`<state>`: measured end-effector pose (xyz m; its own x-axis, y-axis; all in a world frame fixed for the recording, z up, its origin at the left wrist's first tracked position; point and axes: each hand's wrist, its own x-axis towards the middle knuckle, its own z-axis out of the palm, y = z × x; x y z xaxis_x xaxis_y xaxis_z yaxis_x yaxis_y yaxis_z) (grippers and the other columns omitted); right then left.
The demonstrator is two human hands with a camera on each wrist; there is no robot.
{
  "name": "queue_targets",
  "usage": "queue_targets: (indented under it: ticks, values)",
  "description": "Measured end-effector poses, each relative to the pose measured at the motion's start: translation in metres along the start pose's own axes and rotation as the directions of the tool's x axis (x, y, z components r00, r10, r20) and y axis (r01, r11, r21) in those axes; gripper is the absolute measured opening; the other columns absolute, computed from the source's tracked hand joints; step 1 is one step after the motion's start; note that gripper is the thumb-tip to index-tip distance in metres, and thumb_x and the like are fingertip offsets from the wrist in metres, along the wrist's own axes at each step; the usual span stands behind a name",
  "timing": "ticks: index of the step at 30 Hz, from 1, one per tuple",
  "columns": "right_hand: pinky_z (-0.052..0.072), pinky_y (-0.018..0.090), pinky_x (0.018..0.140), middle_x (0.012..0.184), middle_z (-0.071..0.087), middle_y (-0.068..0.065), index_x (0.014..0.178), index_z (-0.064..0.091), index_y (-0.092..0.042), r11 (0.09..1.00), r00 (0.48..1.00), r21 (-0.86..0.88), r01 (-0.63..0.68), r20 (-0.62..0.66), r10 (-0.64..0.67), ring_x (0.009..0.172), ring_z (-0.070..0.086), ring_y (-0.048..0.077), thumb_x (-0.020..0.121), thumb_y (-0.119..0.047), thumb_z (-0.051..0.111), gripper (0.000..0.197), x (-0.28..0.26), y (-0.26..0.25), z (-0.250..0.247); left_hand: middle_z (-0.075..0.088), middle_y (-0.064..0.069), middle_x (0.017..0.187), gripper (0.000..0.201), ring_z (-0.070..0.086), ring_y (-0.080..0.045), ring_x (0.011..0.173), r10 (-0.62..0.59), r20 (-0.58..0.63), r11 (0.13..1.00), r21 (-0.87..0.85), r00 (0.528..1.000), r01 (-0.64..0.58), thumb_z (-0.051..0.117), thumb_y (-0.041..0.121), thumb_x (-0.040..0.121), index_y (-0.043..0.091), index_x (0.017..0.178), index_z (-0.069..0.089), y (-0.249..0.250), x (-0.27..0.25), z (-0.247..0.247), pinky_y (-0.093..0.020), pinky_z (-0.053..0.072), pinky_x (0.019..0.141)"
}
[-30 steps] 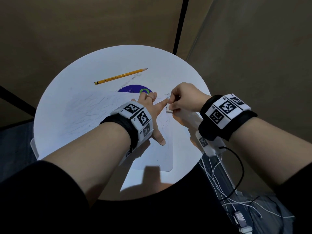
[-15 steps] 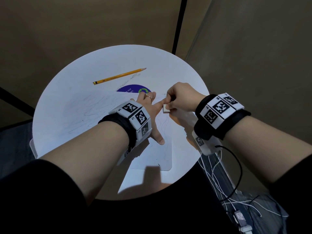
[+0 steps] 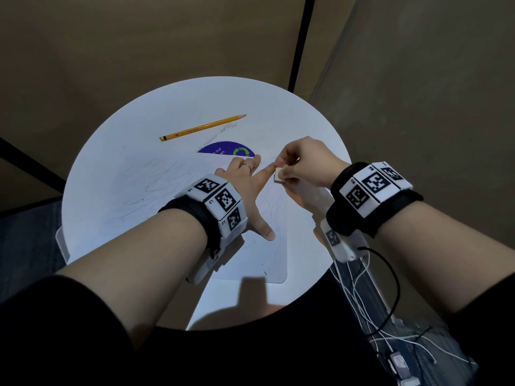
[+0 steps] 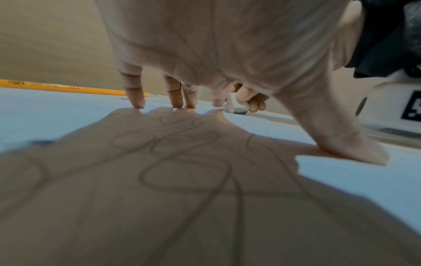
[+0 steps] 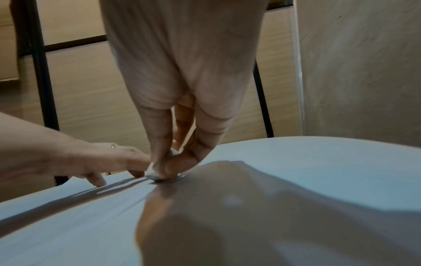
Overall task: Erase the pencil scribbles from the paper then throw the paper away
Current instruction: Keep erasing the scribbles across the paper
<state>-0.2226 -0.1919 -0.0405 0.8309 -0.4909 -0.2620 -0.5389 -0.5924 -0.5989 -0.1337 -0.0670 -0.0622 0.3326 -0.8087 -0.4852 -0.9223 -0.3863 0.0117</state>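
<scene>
A white sheet of paper with faint pencil scribbles lies across the round white table. My left hand is spread flat on the paper, fingertips and thumb pressing it down. My right hand pinches a small white eraser and holds its smudged end against the paper's far right part, beside my left index finger. In the right wrist view the eraser sits between thumb and fingers, touching the sheet.
A yellow pencil lies on the table beyond the paper. A purple round sticker peeks out from under the sheet's far edge. White and black cables hang off the table's right side. Brown walls surround the table.
My right hand with the eraser has shifted slightly left and nearer along the paper, staying beside my left index finger. The left hand keeps its place on the sheet.
</scene>
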Motion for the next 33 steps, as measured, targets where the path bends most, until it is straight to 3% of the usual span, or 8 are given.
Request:
queue_targets:
  ticks: [5, 8, 13, 16, 19, 24, 30, 33]
  values:
    - [0.040, 0.007, 0.052, 0.070, 0.062, -0.005, 0.080, 0.068, -0.009, 1.000, 0.999, 0.004, 0.009, 0.045, -0.009, 0.061, 0.054, 0.002, 0.077, -0.011, 0.074, 0.007, 0.000, 0.001, 0.001, -0.009, 0.001, 0.158, 0.123, 0.001, -0.024, 0.144, 0.013, 0.005, 0.999, -0.031, 1.000, -0.013, 0.070, 0.075, 0.053, 0.037, 0.147, 0.001, -0.001, -0.003, 0.000, -0.050, 0.026, 0.108]
    - [0.041, 0.010, 0.056, 0.065, 0.060, -0.008, 0.076, 0.066, -0.009, 1.000, 1.000, 0.020, 0.007, 0.029, -0.008, 0.061, 0.054, 0.003, 0.076, -0.009, 0.075, 0.009, -0.001, 0.002, 0.001, -0.010, 0.002, 0.158, 0.119, 0.001, -0.025, 0.144, 0.012, 0.009, 1.000, -0.026, 1.000, -0.012, 0.069, 0.075, 0.054, 0.038, 0.147, 0.004, -0.001, -0.003, -0.001, -0.051, 0.026, 0.108]
    - [0.051, 0.017, 0.060, 0.074, 0.068, 0.006, 0.082, 0.069, -0.001, 0.998, 0.979, 0.057, -0.004, 0.203, -0.008, 0.054, 0.061, 0.003, 0.074, -0.004, 0.075, 0.010, -0.005, 0.000, 0.003, -0.012, 0.001, 0.158, 0.121, 0.000, -0.025, 0.144, 0.011, 0.030, 1.000, -0.004, 0.999, -0.011, 0.068, 0.078, 0.053, 0.040, 0.147, 0.002, 0.000, -0.002, -0.002, -0.052, 0.027, 0.107]
    - [0.051, 0.021, 0.067, 0.085, 0.071, 0.010, 0.087, 0.071, 0.000, 0.999, 0.989, -0.024, 0.038, 0.145, -0.034, 0.067, 0.063, 0.012, 0.074, -0.004, 0.074, 0.014, -0.003, -0.004, 0.005, -0.010, 0.001, 0.158, 0.119, 0.000, -0.025, 0.144, -0.001, 0.030, 1.000, 0.020, 1.000, 0.000, 0.068, 0.078, 0.053, 0.035, 0.147, 0.009, 0.002, -0.001, -0.002, -0.053, 0.029, 0.105]
    - [0.050, 0.026, 0.076, 0.087, 0.071, 0.007, 0.089, 0.071, 0.000, 0.995, 0.994, -0.070, 0.065, 0.093, -0.059, 0.079, 0.061, 0.015, 0.075, -0.006, 0.074, 0.015, -0.004, -0.006, 0.008, -0.010, 0.001, 0.158, 0.122, -0.001, -0.026, 0.144, -0.015, 0.037, 0.999, 0.035, 0.999, 0.014, 0.068, 0.077, 0.054, 0.033, 0.149, 0.005, 0.004, -0.001, -0.005, -0.054, 0.027, 0.106]
    - [0.043, 0.015, 0.064, 0.082, 0.067, 0.005, 0.082, 0.069, -0.003, 1.000, 1.000, -0.007, 0.026, 0.007, -0.026, 0.076, 0.057, 0.013, 0.074, -0.009, 0.076, 0.012, -0.002, -0.001, 0.002, -0.012, 0.001, 0.158, 0.126, -0.001, -0.026, 0.144, 0.004, 0.030, 1.000, 0.024, 1.000, -0.004, 0.067, 0.078, 0.054, 0.035, 0.149, -0.004, 0.001, -0.003, -0.002, -0.053, 0.027, 0.107]
    - [0.037, 0.013, 0.060, 0.079, 0.061, 0.004, 0.080, 0.065, -0.004, 0.989, 0.996, -0.126, 0.083, 0.027, -0.080, 0.075, 0.053, 0.015, 0.076, -0.011, 0.074, 0.012, 0.001, -0.007, 0.005, -0.012, 0.002, 0.158, 0.129, 0.000, -0.026, 0.144, 0.006, 0.007, 1.000, 0.009, 1.000, -0.006, 0.066, 0.079, 0.053, 0.031, 0.149, -0.006, 0.000, -0.003, 0.001, -0.053, 0.024, 0.108]
    - [0.036, 0.012, 0.058, 0.078, 0.060, 0.004, 0.077, 0.062, -0.006, 0.985, 0.995, -0.144, 0.094, 0.048, -0.088, 0.074, 0.052, 0.016, 0.078, -0.009, 0.072, 0.011, -0.001, -0.009, 0.004, -0.009, 0.002, 0.158, 0.124, 0.004, -0.026, 0.144, 0.016, -0.016, 1.000, -0.012, 1.000, -0.016, 0.068, 0.078, 0.052, 0.030, 0.147, 0.005, 0.000, -0.003, 0.002, -0.053, 0.026, 0.107]
